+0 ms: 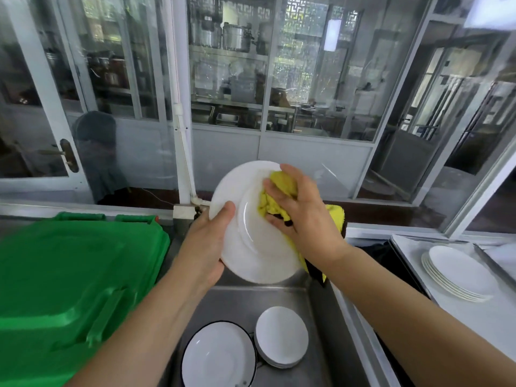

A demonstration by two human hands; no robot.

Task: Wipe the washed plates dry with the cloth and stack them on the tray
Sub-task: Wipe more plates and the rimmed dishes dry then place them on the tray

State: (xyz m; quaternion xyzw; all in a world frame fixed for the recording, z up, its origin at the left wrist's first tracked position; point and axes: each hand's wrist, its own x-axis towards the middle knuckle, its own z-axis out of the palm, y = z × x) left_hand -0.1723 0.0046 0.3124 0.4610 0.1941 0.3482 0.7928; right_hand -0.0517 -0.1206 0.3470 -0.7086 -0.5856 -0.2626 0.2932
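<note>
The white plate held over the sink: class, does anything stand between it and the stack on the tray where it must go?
Nothing visible does. The white plate, in the left hand, is up over the sink; the stack on the tray lies to its right, its top bare.

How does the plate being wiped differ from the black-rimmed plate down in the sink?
The held plate is all white; the black-rimmed plate has a thin dark edge. The held plate is tilted up above the sink, gripped by the left hand, while the right hand presses the yellow cloth on it; the black-rimmed plate lies in the sink, untouched. Both are round with white faces.
</note>
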